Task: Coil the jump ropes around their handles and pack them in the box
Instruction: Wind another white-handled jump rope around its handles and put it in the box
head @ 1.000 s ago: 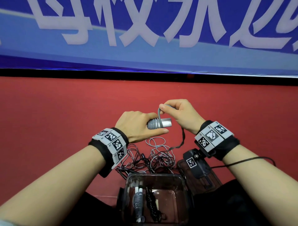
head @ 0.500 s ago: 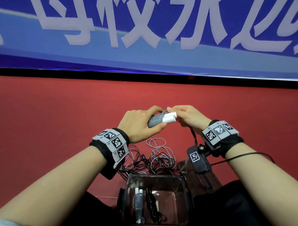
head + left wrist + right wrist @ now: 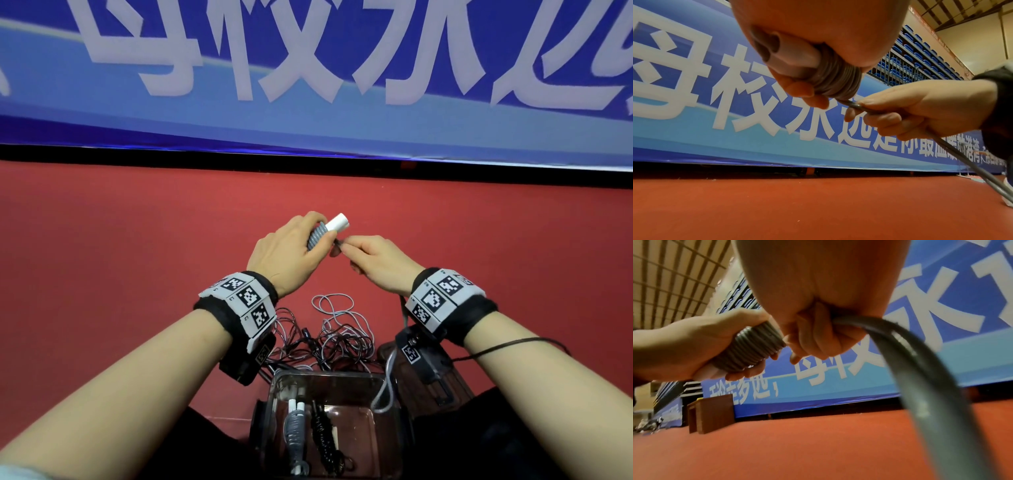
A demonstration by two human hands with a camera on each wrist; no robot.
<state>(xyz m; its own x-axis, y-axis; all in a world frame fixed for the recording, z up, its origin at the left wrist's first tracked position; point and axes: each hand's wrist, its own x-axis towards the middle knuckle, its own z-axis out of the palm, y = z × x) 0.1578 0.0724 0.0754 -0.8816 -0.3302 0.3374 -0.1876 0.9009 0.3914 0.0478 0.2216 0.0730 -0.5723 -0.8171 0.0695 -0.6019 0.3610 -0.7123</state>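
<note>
Already two coiled ropes (image 3: 310, 437) lie in the box (image 3: 394, 394), while our left hand (image 3: 287, 251) grips the handle (image 3: 329, 229) with its gray coil. Our right hand (image 3: 375, 258) pinches the rope (image 3: 854, 105) below it, no longer at the tip as half a second ago; a tangle (image 3: 337, 329) waits on the floor.

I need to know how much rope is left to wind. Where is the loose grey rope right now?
In the head view the loose grey rope lies in loops on the red floor, below both hands and just beyond the clear box, tangled with black rope.
</note>
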